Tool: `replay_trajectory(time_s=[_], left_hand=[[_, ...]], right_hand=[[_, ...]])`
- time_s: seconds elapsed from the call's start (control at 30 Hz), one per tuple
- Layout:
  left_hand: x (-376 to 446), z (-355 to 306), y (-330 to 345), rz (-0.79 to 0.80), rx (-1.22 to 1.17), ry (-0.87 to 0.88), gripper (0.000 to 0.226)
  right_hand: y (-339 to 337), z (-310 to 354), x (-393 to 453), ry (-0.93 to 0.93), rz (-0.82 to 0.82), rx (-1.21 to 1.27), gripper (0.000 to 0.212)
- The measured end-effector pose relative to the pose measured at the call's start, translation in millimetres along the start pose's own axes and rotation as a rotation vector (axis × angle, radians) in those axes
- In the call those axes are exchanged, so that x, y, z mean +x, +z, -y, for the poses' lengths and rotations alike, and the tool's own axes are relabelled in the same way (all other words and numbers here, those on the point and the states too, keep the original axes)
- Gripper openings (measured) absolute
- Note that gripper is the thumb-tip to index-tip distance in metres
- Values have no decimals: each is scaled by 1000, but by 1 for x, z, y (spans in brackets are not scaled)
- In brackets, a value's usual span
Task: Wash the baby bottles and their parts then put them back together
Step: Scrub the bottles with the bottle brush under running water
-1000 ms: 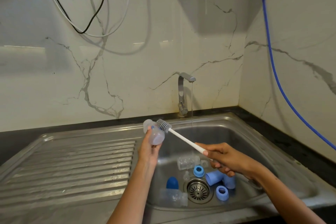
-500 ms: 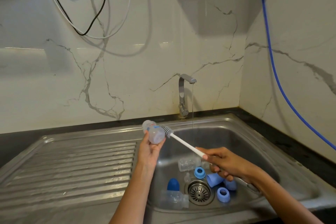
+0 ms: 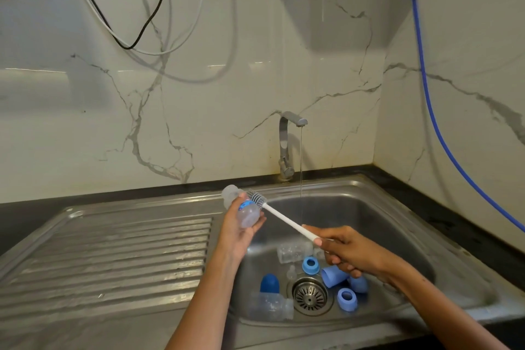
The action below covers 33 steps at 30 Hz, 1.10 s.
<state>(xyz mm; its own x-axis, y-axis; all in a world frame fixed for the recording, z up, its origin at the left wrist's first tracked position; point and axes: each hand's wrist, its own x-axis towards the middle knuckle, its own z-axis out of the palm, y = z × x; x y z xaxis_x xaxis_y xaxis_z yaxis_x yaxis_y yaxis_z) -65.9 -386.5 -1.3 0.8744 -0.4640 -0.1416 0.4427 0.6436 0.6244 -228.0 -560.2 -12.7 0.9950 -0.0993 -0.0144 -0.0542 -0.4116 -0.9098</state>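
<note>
My left hand (image 3: 237, 231) grips a clear baby bottle (image 3: 246, 213) above the sink's left edge. My right hand (image 3: 345, 253) holds the white handle of a bottle brush (image 3: 287, 220); its grey bristles touch the bottle's side. In the sink basin (image 3: 383, 224) lie two more clear bottles (image 3: 294, 251) (image 3: 270, 307), a dark blue cap (image 3: 269, 283), light blue caps (image 3: 333, 275), blue collar rings (image 3: 311, 264) (image 3: 346, 299) and a small clear teat (image 3: 291, 274).
A thin stream of water runs from the tap (image 3: 287, 145) at the back of the sink. The ribbed steel drainboard (image 3: 113, 258) stretches to the left. A drain strainer (image 3: 309, 295) sits mid-basin. Cables hang on the marble wall; a blue hose (image 3: 431, 111) runs down the right wall.
The brush head has slid back and forth against the held bottle, and the bottle has tilted slightly in my left hand. Parts in the basin have not moved.
</note>
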Motion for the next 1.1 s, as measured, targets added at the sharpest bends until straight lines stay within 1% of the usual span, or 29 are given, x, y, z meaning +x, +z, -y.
replay_trajectory(time_s=[0.07,0.13,0.23,0.37,0.43,0.53,0.67,0.77,0.83,0.9,1.0,1.1], left_hand=[[-5,11,9,75,-17,-46,44],[-6,18,16,119,-82,-37,45],[-1,18,17,43,-200,19,44],[-2,29,20,-67,-226,-3,53],[-5,32,22,-118,-239,-6,55],[-3,30,19,-147,-282,-11,56],[-2,28,16,-122,-293,-83,62],[-3,24,14,-113,-246,-127,65],[0,17,7,-127,-233,-104,66],[4,10,0,-129,-230,-74,68],[4,5,1,-100,-326,-60,69],[4,0,7,-41,-477,-53,67]], right_hand=[[7,3,7,3,-26,5,35],[11,7,12,14,-5,27,35],[4,8,7,29,46,53,36],[-9,2,0,36,68,17,36],[-10,0,-1,23,61,-41,36],[-11,-3,-1,6,27,-120,35],[-16,-4,-6,-33,-28,-207,36],[-23,-3,-12,-61,-79,-243,35],[-30,-3,-17,-78,-96,-221,35],[-33,-3,-20,-112,-84,-140,36],[-29,-2,-17,-151,-30,-119,37],[-13,2,-8,-184,-70,-145,37]])
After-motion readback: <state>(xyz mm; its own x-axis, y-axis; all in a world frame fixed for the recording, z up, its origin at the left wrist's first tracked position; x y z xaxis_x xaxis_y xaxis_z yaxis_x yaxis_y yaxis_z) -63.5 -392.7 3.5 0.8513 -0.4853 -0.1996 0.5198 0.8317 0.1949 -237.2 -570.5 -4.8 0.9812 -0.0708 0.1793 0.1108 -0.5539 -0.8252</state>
